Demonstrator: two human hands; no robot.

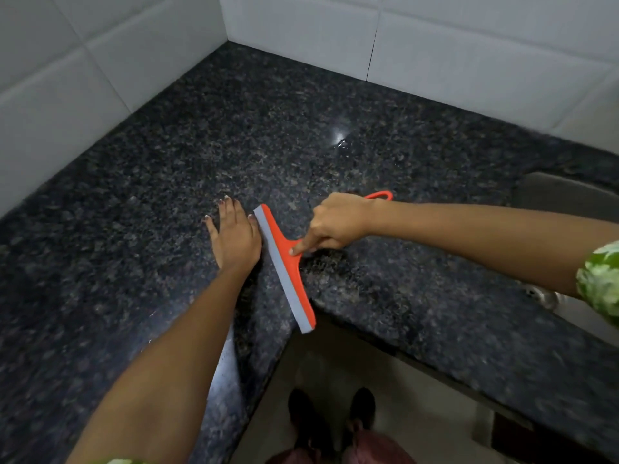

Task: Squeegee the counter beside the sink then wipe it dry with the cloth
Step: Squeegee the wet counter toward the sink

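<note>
Right grip point(335, 222) grasps our orange squeegee point(284, 266) on the granite bench point(268, 128); left grip point(234, 232), released, rests flat.

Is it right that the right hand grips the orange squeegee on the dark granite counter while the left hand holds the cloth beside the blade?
Not quite. In the head view the left hand holds no cloth: it lies flat, fingers straight, on the granite counter beside the blade. No cloth is in view. The right hand does grip the orange squeegee.
</note>
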